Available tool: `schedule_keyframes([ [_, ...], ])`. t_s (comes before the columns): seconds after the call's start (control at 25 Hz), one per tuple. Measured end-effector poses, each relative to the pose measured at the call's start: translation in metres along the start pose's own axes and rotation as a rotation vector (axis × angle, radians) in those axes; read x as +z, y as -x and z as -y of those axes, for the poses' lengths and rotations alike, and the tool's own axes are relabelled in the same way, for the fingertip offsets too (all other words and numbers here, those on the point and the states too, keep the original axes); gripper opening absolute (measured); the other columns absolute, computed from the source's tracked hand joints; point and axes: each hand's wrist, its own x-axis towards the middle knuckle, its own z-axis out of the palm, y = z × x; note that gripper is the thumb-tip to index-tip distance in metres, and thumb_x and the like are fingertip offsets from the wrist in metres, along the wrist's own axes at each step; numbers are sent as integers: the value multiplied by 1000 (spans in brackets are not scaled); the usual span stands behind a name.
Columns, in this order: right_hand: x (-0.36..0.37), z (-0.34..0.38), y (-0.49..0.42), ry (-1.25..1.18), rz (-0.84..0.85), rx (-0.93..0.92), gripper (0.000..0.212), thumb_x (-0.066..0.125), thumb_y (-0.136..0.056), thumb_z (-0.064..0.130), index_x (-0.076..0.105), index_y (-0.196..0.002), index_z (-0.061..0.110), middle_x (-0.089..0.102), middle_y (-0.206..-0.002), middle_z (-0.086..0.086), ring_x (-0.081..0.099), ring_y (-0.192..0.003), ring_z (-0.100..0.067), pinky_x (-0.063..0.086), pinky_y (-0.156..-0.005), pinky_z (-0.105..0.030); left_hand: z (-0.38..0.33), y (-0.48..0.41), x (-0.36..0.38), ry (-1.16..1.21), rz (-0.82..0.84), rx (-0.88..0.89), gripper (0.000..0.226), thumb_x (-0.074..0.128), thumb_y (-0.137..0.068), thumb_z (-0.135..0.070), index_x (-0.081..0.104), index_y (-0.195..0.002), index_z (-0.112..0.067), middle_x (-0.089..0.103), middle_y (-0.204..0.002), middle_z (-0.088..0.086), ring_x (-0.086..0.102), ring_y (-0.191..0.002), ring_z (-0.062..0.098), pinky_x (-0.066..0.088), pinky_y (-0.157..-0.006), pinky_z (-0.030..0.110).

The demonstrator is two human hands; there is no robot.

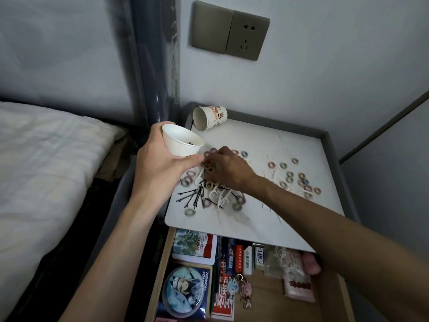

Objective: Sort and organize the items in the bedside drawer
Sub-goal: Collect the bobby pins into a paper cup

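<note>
My left hand (160,161) grips a white paper cup (182,141) tilted over the white top of the bedside table (267,217); something dark lies inside the cup. My right hand (228,167) reaches into a pile of small hair ties (287,175), black hairpins (191,197) and white floss picks (221,197). Its fingertips pinch at the items near the cup, and what they hold is hidden. Below, the open wooden drawer (260,293) holds cards, packets and keychains.
A second paper cup (210,117) with a printed pattern lies on its side at the table's back left. A raised grey rim (334,154) borders the tabletop. The bed (41,163) is at the left, and a wall socket (247,36) is above.
</note>
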Motion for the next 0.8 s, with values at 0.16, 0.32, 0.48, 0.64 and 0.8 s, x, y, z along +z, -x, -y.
schedule_keyframes([
  [0.16,-3,-1,-9,-242,-82,68,15,73,-85,13,71,-98,6,68,-95,-10,61,-80,-20,42,-70,-24,0,-1,1,21,6,-4,62,90,-61,-17,55,-112,-24,63,-93,-13,56,-75,-14,42,-57,5],
  [0.32,-23,-25,-2,-328,-162,215,13,70,-85,0,73,-96,6,72,-86,-8,63,-68,-15,51,-65,-19,2,-2,2,9,13,0,65,91,-59,-23,55,-113,-26,64,-95,-14,58,-81,-9,44,-64,7],
  [0.48,-31,-37,15,-141,-231,208,29,72,-85,8,68,-114,11,59,-109,-9,60,-83,-18,48,-73,-22,1,0,2,1,18,-1,65,91,-59,-23,54,-113,-28,63,-94,-16,57,-81,-12,44,-66,6],
  [0.64,-18,-20,58,-74,-166,38,8,72,-84,10,70,-91,12,68,-91,-5,61,-74,-16,53,-70,-30,0,0,2,-1,13,-4,66,91,-59,-23,54,-114,-27,63,-93,-16,56,-80,-13,44,-66,7],
  [0.8,1,-15,71,-73,-63,99,6,71,-84,14,66,-88,14,69,-86,-2,63,-76,-19,54,-70,-34,-3,3,6,11,25,3,64,91,-59,-25,55,-113,-25,63,-92,-16,56,-79,-13,47,-68,10],
])
